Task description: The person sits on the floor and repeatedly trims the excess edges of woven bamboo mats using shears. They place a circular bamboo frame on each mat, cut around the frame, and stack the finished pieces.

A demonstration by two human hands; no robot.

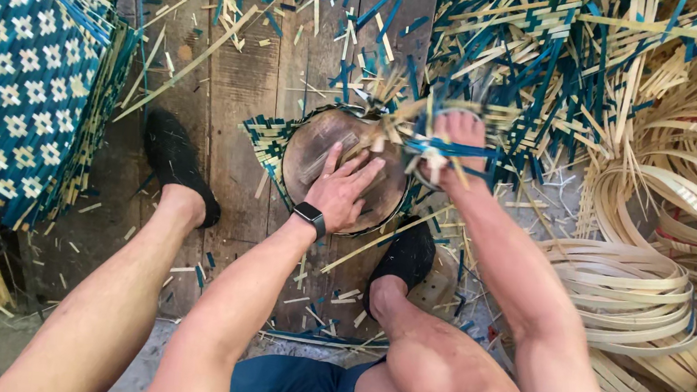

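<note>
My left hand (342, 189), with a black watch on the wrist, lies flat with spread fingers on a round brown wooden mould (319, 146). A teal and pale woven bamboo mat (265, 137) is wrapped around that mould. My right hand (454, 146) grips the mat's loose teal and pale strip ends (411, 121) at the mould's right rim. Both of my feet, in black shoes, rest on the plank floor either side of the mould.
A stack of finished teal and white woven mats (20, 71) stands at the left. Bent bamboo hoops (658, 251) pile up at the right. More woven pieces (549, 62) lie behind. Cut strip scraps (298, 12) litter the planks.
</note>
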